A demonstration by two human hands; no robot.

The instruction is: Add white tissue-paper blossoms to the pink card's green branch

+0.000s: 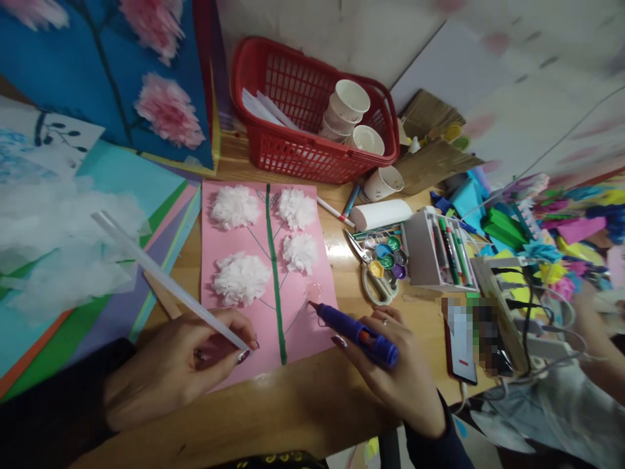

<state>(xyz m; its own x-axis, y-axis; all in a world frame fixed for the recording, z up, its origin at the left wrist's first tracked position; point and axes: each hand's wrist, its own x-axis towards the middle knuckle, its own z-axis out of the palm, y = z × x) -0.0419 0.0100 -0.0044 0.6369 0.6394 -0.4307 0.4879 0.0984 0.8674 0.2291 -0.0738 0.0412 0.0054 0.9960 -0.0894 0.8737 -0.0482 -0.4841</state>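
Between the thumb and fingers of my left hand [180, 365] is a long translucent stick [166, 280], slanting up to the left above the lower left of a pink sheet [254, 244]. My right hand [395, 365] grips a blue glue gun [359, 332], its tip over the sheet's lower right beside a clear ring of glue [313, 291]. Several white tissue flowers, among them a large one [241, 278], lie on the sheet around a green stem [276, 280] with thin drawn branches.
Behind the sheet stands a red basket [303, 156] with paper cups. Scissors [378, 286], a paint palette [390, 257], a pen box [439, 251] and a phone [459, 345] lie right. Tissue pieces [63, 228] cover coloured paper left. Another person's arm [598, 345] shows far right.
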